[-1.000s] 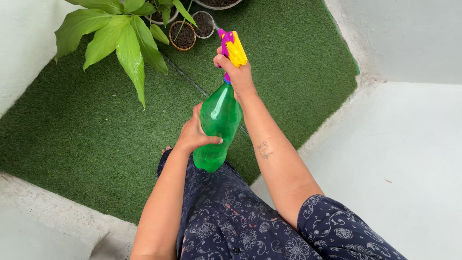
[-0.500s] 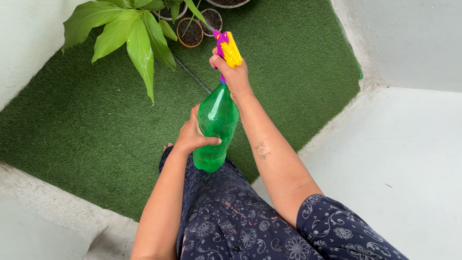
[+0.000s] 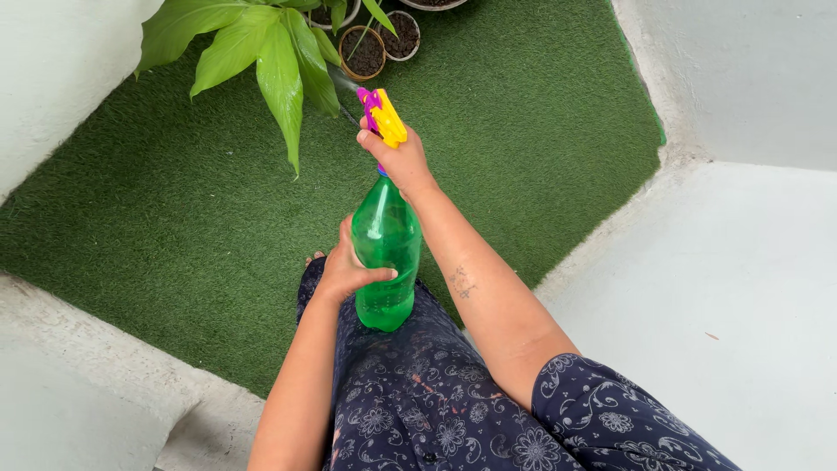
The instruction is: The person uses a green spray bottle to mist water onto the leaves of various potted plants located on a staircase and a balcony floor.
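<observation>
Turf (image 3: 523, 122) spreads wide and open to the right, edged by pale concrete (image 3: 741, 288). Far left, one leafy plant (image 3: 261, 44) and two soil pots (image 3: 364, 52) crowd the spray bottle (image 3: 385, 253); left hand (image 3: 344, 270) grips its body, right hand (image 3: 403, 161) its yellow trigger.

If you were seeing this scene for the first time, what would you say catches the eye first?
The bright green spray bottle at the centre stands out most, its yellow and magenta trigger head gripped by the right hand while the left hand steadies the body. Next come the large glossy leaves at the top left, beside small soil-filled pots. All of it sits over a green artificial grass mat framed by pale concrete.
</observation>
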